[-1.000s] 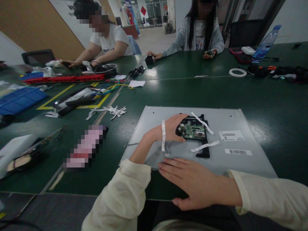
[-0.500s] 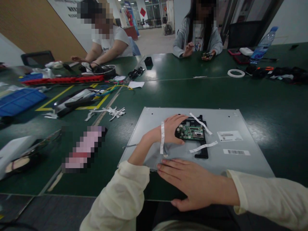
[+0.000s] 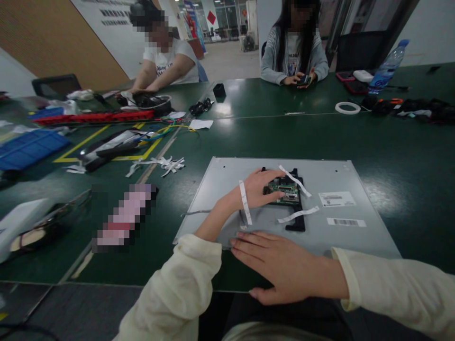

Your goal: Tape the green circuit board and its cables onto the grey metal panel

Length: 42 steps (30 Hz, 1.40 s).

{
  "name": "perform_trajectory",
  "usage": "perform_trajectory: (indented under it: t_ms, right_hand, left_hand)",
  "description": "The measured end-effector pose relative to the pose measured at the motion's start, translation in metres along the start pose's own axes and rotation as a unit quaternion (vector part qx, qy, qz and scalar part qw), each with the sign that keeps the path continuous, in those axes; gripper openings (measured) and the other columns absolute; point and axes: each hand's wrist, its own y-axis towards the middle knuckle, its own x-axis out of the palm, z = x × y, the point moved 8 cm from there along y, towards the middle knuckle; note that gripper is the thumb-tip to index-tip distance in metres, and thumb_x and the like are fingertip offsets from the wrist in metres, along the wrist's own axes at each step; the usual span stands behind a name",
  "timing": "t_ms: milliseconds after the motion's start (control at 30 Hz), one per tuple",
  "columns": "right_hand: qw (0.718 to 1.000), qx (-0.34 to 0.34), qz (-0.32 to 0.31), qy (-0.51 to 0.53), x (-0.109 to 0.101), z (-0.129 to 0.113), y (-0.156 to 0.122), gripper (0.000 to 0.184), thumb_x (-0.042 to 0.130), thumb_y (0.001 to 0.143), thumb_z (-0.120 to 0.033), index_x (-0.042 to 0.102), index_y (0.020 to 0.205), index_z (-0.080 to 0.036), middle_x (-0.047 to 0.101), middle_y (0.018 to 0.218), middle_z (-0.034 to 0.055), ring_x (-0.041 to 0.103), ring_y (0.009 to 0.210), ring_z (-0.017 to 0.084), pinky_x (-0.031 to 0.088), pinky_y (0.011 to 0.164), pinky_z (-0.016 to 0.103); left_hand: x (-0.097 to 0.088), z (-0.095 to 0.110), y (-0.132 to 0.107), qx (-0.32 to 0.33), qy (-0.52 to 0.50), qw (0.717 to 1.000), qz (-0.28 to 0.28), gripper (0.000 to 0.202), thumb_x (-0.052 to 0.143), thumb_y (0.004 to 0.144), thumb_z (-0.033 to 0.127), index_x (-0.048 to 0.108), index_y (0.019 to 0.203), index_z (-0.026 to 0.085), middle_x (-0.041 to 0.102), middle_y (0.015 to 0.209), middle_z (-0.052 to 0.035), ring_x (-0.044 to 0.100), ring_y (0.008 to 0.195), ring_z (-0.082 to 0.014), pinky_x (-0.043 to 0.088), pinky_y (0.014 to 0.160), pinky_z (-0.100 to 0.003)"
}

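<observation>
- Head view, item one: circuit board (image 3: 279, 187), green, count one; lies on the grey panel, around its middle, long axis running side to side along the panel's long edges.
- Black bracket (image 3: 299, 218), one; frames the board on the panel, one arm reaching toward the panel's near edge.
- Left hand (image 3: 258, 188), the nearer to the board; over the panel from its left side, thumb and fingers spread, board visible in the gap between them. Thumb overlies the board, fingertips reach the bracket's far side; whether they press cannot be told.
- White strips, three: one across the left wrist (image 3: 245, 202), one over the bracket's far part (image 3: 295, 181), one over its near arm (image 3: 298, 214).
- Labels, two, on the panel's right part (image 3: 337, 199) (image 3: 346, 222).
- Grey panel (image 3: 330, 177), one; flat on the green table (image 3: 291, 137), long axis side to side.
- Right hand (image 3: 280, 265), at the panel's near edge; fingers extended and laid close together, thumb apart, nothing seen in its grasp. From these fingers the board lies beyond, across the panel.
- Grey cable (image 3: 197, 212), one, over the panel's left edge.
- Left of the panel: pixelated pink-faced slab (image 3: 124, 218), one; white scrap pile (image 3: 170, 164), one, pieces too tangled to count; blue bin (image 3: 31, 149), one.
- Beyond the panel: black cube (image 3: 219, 90), one; white ring (image 3: 347, 112), one; bottle (image 3: 387, 66), one, tilted in view; co-workers, two (image 3: 174, 61) (image 3: 295, 57).
</observation>
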Motion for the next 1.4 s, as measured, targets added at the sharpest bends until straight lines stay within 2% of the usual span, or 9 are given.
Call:
perform_trajectory:
  t_ms: [100,267,533,767,900,1000,1167,1267,1400]
  right_hand:
    - [1.0,0.003,-0.001,-0.001,0.001,0.001,0.0,0.069,0.041,0.09,-0.044,0.028,0.146,-0.004,0.021,0.153,0.0136,0.014,0.142,0.023,0.01,0.117,0.035]
    - [1.0,0.003,-0.005,0.001,0.003,0.001,-0.001,0.07,0.039,0.091,-0.044,0.026,0.147,-0.005,0.02,0.153,0.0134,0.012,0.142,0.023,0.01,0.118,0.034]
    - [1.0,0.006,-0.008,-0.005,0.004,0.001,0.0,0.069,0.038,0.092,-0.045,0.026,0.146,-0.004,0.019,0.153,0.0135,0.012,0.142,0.023,0.009,0.118,0.034]
    - [1.0,0.006,-0.008,-0.014,0.002,0.0,-0.001,0.069,0.038,0.091,-0.045,0.028,0.146,-0.004,0.021,0.153,0.0138,0.012,0.142,0.023,0.007,0.118,0.033]
    - [1.0,-0.004,0.003,-0.029,-0.001,-0.003,-0.001,0.068,0.04,0.091,-0.043,0.03,0.145,-0.004,0.023,0.152,0.0131,0.011,0.142,0.022,0.006,0.118,0.033]
    - [0.999,-0.006,0.012,-0.036,-0.004,-0.005,-0.001,0.065,0.041,0.09,-0.041,0.032,0.144,-0.006,0.025,0.152,0.0116,0.011,0.142,0.022,0.008,0.118,0.034]
    - [0.998,0.011,0.027,-0.052,-0.002,-0.002,-0.001,0.061,0.041,0.09,-0.04,0.037,0.141,-0.008,0.029,0.15,0.0123,0.014,0.141,0.024,0.014,0.116,0.036]
    - [0.996,0.003,0.046,-0.076,0.001,-0.004,-0.003,0.061,0.039,0.091,-0.042,0.037,0.141,-0.007,0.031,0.148,0.0143,0.017,0.14,0.027,0.016,0.116,0.04]
    - [0.989,-0.021,0.094,-0.116,-0.011,-0.012,-0.004,0.055,0.038,0.092,-0.039,0.042,0.137,-0.008,0.04,0.143,0.0144,0.029,0.134,0.03,0.024,0.112,0.045]
  left_hand:
    - [0.006,-0.002,-0.001,-0.005,0.024,1.0,-0.014,0.049,0.057,0.085,0.041,0.046,0.129,0.023,0.053,0.135,-0.0086,0.048,0.125,-0.0243,0.018,0.111,-0.052]
    - [0.015,-0.01,-0.001,0.01,0.018,0.999,-0.035,0.055,0.063,0.081,0.045,0.047,0.129,0.022,0.05,0.137,-0.0108,0.046,0.127,-0.0251,0.023,0.109,-0.049]
    - [0.02,-0.018,-0.001,0.023,0.026,0.999,-0.021,0.055,0.063,0.081,0.046,0.047,0.129,0.025,0.052,0.136,-0.0082,0.047,0.126,-0.0242,0.022,0.109,-0.05]
    - [0.018,-0.013,-0.002,0.046,0.024,0.999,-0.004,0.052,0.062,0.082,0.045,0.05,0.127,0.022,0.054,0.133,-0.0094,0.048,0.125,-0.0229,0.032,0.105,-0.042]
    - [0.007,-0.009,0.0,0.026,-0.007,1.0,0.01,0.044,0.059,0.085,0.039,0.05,0.126,0.023,0.06,0.127,-0.0075,0.054,0.119,-0.0212,0.038,0.1,-0.039]
    - [-0.007,-0.008,0.002,-0.001,-0.062,0.997,0.042,0.037,0.053,0.09,0.034,0.05,0.125,0.023,0.067,0.114,-0.0038,0.062,0.106,-0.0169,0.044,0.094,-0.033]
    - [-0.031,-0.021,-0.001,-0.079,-0.062,0.98,0.17,0.03,0.047,0.092,0.033,0.056,0.117,0.018,0.07,0.099,-0.0034,0.065,0.093,-0.0161,0.048,0.087,-0.03]
    - [-0.034,-0.034,-0.007,-0.137,-0.038,0.965,0.222,0.03,0.047,0.092,0.032,0.054,0.118,0.018,0.07,0.096,-0.0034,0.065,0.091,-0.0168,0.048,0.084,-0.03]
    - [-0.032,-0.045,-0.012,-0.196,-0.03,0.95,0.24,0.031,0.049,0.091,0.031,0.052,0.119,0.019,0.069,0.098,-0.0039,0.065,0.089,-0.0179,0.049,0.077,-0.029]
